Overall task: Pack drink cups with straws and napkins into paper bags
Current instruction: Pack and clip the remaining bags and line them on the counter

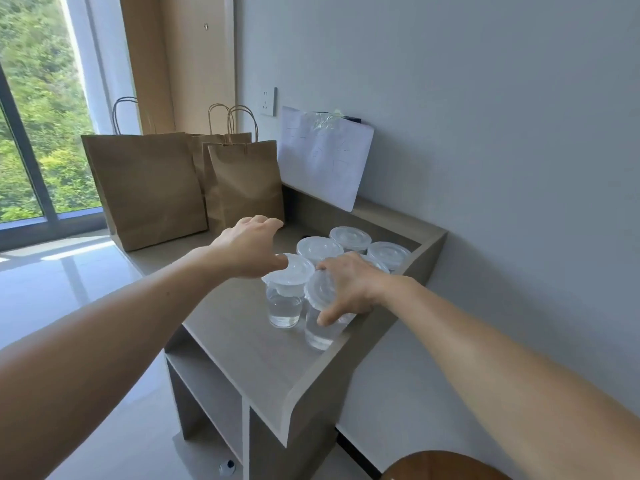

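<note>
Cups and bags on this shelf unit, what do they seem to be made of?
Cups: clear, glossy plastic, probably; the liquid inside shows through. Their lids look like cloudier plastic. Bags: brown kraft paper, matte, with soft creases and folded edges.

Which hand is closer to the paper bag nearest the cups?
Left. The left hand hovers just in front of that paper bag; the right hand is farther off, gripping the nearest cup.

Both bare arms stretch forward; the left hand (249, 249) hangs palm down, fingers loose; the right hand (346, 285), nearer and just right of it, wraps fingers and thumb round a cup (320, 332).
</note>
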`<control>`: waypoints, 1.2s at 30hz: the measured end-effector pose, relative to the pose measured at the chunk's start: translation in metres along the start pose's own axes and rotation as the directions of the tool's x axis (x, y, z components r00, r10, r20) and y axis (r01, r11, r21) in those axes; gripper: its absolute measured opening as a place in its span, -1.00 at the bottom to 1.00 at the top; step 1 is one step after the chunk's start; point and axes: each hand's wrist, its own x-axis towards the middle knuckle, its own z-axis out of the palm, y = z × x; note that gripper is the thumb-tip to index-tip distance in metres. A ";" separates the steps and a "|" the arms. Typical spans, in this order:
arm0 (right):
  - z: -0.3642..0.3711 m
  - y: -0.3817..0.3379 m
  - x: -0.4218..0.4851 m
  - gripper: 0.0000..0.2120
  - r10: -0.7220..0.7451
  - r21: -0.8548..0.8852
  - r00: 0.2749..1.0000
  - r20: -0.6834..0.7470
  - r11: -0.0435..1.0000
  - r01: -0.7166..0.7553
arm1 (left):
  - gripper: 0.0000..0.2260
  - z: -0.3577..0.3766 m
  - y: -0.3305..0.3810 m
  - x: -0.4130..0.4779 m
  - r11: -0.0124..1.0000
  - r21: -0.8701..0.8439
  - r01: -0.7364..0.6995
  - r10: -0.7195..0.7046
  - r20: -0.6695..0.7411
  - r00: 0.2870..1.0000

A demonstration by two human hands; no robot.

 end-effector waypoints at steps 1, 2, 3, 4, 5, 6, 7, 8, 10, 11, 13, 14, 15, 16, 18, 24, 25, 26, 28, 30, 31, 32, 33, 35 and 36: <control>-0.005 0.000 -0.001 0.04 0.007 0.020 1.000 -0.011 1.000 -0.007 | -0.35 -0.003 0.003 0.002 1.000 -0.005 -0.009 0.009 -0.012 1.000; -0.012 0.001 -0.003 0.05 0.010 0.048 1.000 -0.024 0.999 -0.009 | -0.35 -0.007 0.006 0.005 1.000 -0.010 -0.019 0.018 -0.029 0.999; -0.020 0.002 -0.005 0.05 0.005 0.072 0.999 -0.039 0.997 -0.002 | -0.35 -0.011 0.009 0.008 1.000 -0.012 -0.028 0.027 -0.046 0.999; -0.030 0.004 -0.008 0.04 -0.006 0.086 0.998 -0.056 0.996 0.011 | -0.35 -0.015 0.012 0.012 0.999 -0.013 -0.037 0.037 -0.062 0.997; -0.041 0.005 -0.013 0.02 -0.015 0.096 0.997 -0.074 0.995 0.022 | -0.35 -0.020 0.016 0.015 0.999 -0.015 -0.046 0.045 -0.075 0.996; -0.052 0.007 -0.019 0.01 -0.016 0.112 0.995 -0.094 0.993 0.027 | -0.36 -0.024 0.020 0.019 0.998 -0.021 -0.057 0.055 -0.087 0.995; -0.062 0.010 -0.027 0.01 -0.011 0.138 0.993 -0.116 0.990 0.028 | -0.36 -0.027 0.024 0.022 0.997 -0.028 -0.072 0.069 -0.098 0.993; -0.072 0.014 -0.035 0.00 -0.002 0.170 0.990 -0.143 0.985 0.027 | -0.38 -0.030 0.029 0.026 0.995 -0.034 -0.092 0.088 -0.110 0.990; -0.090 0.025 -0.054 -0.01 0.021 0.222 0.978 -0.206 0.975 0.025 | -0.38 -0.033 0.043 0.034 0.990 -0.044 -0.133 0.127 -0.121 0.985; -0.098 0.031 -0.065 -0.02 0.040 0.248 0.971 -0.236 0.969 0.021 | -0.37 -0.033 0.052 0.037 0.987 -0.047 -0.154 0.147 -0.118 0.982; -0.112 0.047 -0.088 -0.03 0.090 0.307 0.955 -0.282 0.952 0.001 | -0.36 -0.031 0.073 0.044 0.978 -0.051 -0.201 0.195 -0.106 0.975; -0.117 0.056 -0.100 -0.02 0.118 0.332 0.947 -0.299 0.943 -0.013 | -0.37 -0.029 0.085 0.046 0.972 -0.057 -0.227 0.221 -0.099 0.970; -0.121 0.065 -0.113 -0.03 0.145 0.350 0.940 -0.310 0.936 -0.029 | -0.38 -0.026 0.098 0.049 0.964 -0.067 -0.256 0.249 -0.093 0.964; -0.123 0.073 -0.126 -0.03 0.172 0.362 0.933 -0.317 0.931 -0.049 | -0.40 -0.023 0.112 0.050 0.955 -0.076 -0.287 0.281 -0.088 0.956; -0.121 0.092 -0.151 -0.05 0.229 0.369 0.919 -0.322 0.924 -0.101 | -0.43 -0.012 0.141 0.050 0.933 -0.087 -0.348 0.343 -0.072 0.937; -0.073 0.151 -0.228 -0.06 0.430 0.359 0.863 -0.264 0.874 -0.326 | -0.36 0.044 0.239 0.033 0.865 -0.123 -0.487 0.494 0.041 0.868; -0.059 0.160 -0.241 -0.05 0.463 0.357 0.851 -0.247 0.860 -0.364 | -0.35 0.057 0.256 0.026 0.855 -0.128 -0.503 0.514 0.069 0.855; -0.046 0.170 -0.253 -0.04 0.495 0.354 0.839 -0.227 0.844 -0.403 | -0.33 0.071 0.271 0.019 0.843 -0.139 -0.520 0.534 0.100 0.840; -0.017 0.190 -0.276 -0.02 0.555 0.338 0.812 -0.180 0.810 -0.479 | -0.33 0.101 0.300 0.001 0.816 -0.164 -0.554 0.576 0.161 0.801; 0.011 0.209 -0.298 0.00 0.607 0.323 0.783 -0.137 0.775 -0.544 | -0.32 0.133 0.325 -0.017 0.793 -0.184 -0.580 0.609 0.221 0.762; 0.025 0.217 -0.307 0.02 0.629 0.317 0.768 -0.119 0.757 -0.571 | -0.32 0.149 0.337 -0.026 0.784 -0.196 -0.589 0.621 0.256 0.741; 0.039 0.225 -0.317 0.03 0.649 0.313 0.754 -0.101 0.740 -0.595 | -0.31 0.166 0.347 -0.036 0.776 -0.207 -0.596 0.631 0.297 0.717; 0.052 0.232 -0.325 0.05 0.668 0.313 0.740 -0.084 0.722 -0.616 | -0.30 0.184 0.357 -0.046 0.769 -0.215 -0.602 0.637 0.338 0.693; 0.079 0.244 -0.340 0.08 0.693 0.317 0.719 -0.052 0.694 -0.646 | -0.31 0.221 0.371 -0.067 0.763 -0.221 -0.607 0.637 0.418 0.648; 0.092 0.248 -0.347 0.08 0.699 0.321 0.714 -0.038 0.685 -0.654 | -0.32 0.240 0.375 -0.080 0.767 -0.220 -0.603 0.627 0.459 0.629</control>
